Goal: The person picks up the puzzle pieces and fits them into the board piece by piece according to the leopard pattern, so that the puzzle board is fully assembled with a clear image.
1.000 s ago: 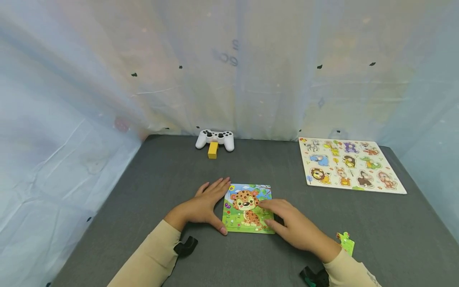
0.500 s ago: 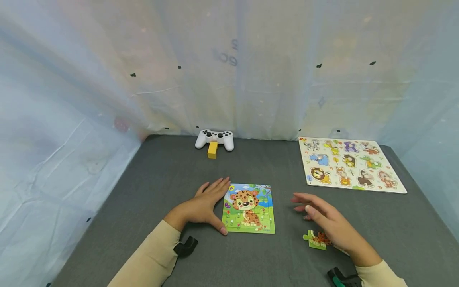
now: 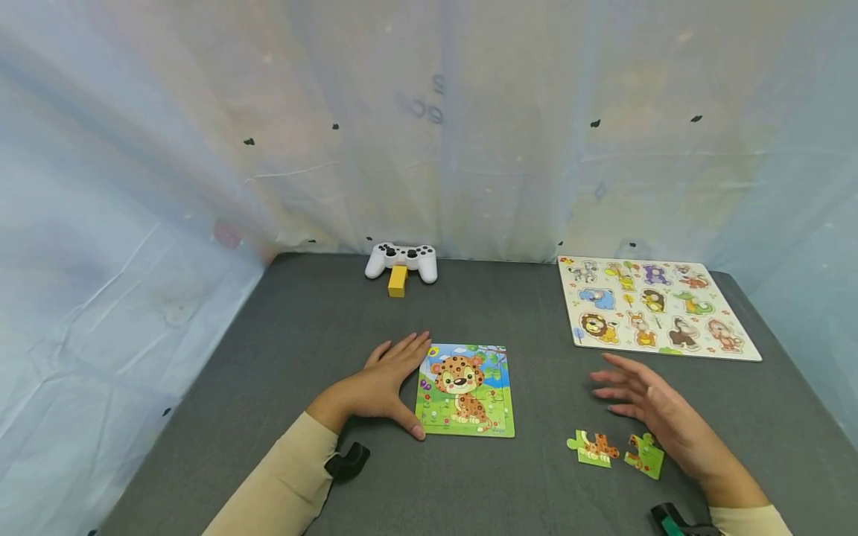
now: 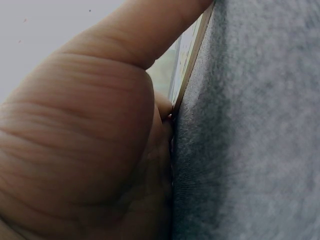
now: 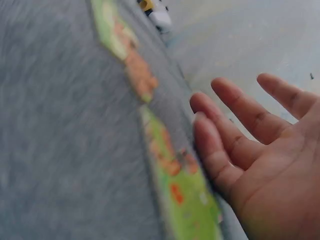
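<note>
The leopard jigsaw puzzle (image 3: 464, 391) lies flat in its square tray at the middle of the table. Along its left side rests my left hand (image 3: 378, 385), fingers straight and spread, thumb at the lower left corner. In the left wrist view the tray's edge (image 4: 192, 57) shows beyond the palm. My right hand (image 3: 670, 424) is to the right, fingers extended and apart, holding nothing. Just left of it lie two loose puzzle pieces, a green one with orange spotted fur (image 3: 593, 450) and a mostly green one (image 3: 646, 455). Both pieces appear blurred in the right wrist view.
A white animal board (image 3: 663, 309) lies at the back right. At the back stands a white game controller (image 3: 402, 259) with a yellow block (image 3: 398, 281) in front of it. Pale sheeting (image 3: 469, 149) hangs behind the grey table (image 3: 308, 313).
My right hand has drawn back from the leopard puzzle toward the right, uncovering the puzzle's right side and the two loose pieces. My left hand has stayed in place.
</note>
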The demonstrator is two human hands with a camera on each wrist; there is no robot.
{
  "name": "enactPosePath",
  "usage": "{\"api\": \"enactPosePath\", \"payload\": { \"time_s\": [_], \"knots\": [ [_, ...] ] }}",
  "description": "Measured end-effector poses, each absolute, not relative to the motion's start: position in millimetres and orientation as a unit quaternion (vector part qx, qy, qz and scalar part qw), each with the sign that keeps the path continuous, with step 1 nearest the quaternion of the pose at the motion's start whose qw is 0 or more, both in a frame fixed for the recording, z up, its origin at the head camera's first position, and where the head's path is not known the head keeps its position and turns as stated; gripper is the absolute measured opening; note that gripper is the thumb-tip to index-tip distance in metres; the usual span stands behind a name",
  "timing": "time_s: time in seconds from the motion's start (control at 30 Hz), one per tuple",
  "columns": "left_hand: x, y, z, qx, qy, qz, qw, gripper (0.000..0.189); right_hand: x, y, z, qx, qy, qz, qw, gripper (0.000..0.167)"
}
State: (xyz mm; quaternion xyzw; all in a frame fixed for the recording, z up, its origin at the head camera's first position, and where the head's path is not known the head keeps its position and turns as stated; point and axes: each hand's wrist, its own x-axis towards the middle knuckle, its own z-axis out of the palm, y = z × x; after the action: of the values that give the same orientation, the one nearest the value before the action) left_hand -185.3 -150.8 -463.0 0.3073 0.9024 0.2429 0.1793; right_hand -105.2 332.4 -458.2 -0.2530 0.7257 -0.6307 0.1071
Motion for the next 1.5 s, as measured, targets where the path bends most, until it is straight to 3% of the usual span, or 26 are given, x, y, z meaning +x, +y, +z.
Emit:
{"api": "enactPosePath", "payload": {
  "time_s": [0.13,0.43,0.67,0.83,1.07,1.37,1.5],
  "knots": [
    [-185,-151,-463,0.308,0.901,0.245,0.181,0.150,-103,328,-463,-0.230,0.790,-0.562,0.089,0.054],
    [-185,-151,-460,0.305,0.901,0.248,0.183,0.151,-96,317,-462,-0.255,0.886,-0.374,0.096,0.071],
    [-186,-152,-462,0.305,0.901,0.248,0.185,0.152,-94,315,-459,-0.261,0.896,-0.350,0.079,0.031],
    [-185,-151,-462,0.311,0.899,0.251,0.180,0.150,-95,310,-458,-0.252,0.903,-0.343,0.062,0.023],
    [-184,-151,-461,0.311,0.898,0.254,0.178,0.150,-97,303,-460,-0.269,0.899,-0.346,0.010,0.033],
    [-184,-152,-461,0.312,0.898,0.254,0.177,0.150,-95,286,-457,-0.227,0.898,-0.377,-0.013,0.050],
    [-184,-152,-461,0.311,0.899,0.253,0.176,0.150,-94,276,-455,-0.176,0.899,-0.401,0.007,0.040]
  ]
}}
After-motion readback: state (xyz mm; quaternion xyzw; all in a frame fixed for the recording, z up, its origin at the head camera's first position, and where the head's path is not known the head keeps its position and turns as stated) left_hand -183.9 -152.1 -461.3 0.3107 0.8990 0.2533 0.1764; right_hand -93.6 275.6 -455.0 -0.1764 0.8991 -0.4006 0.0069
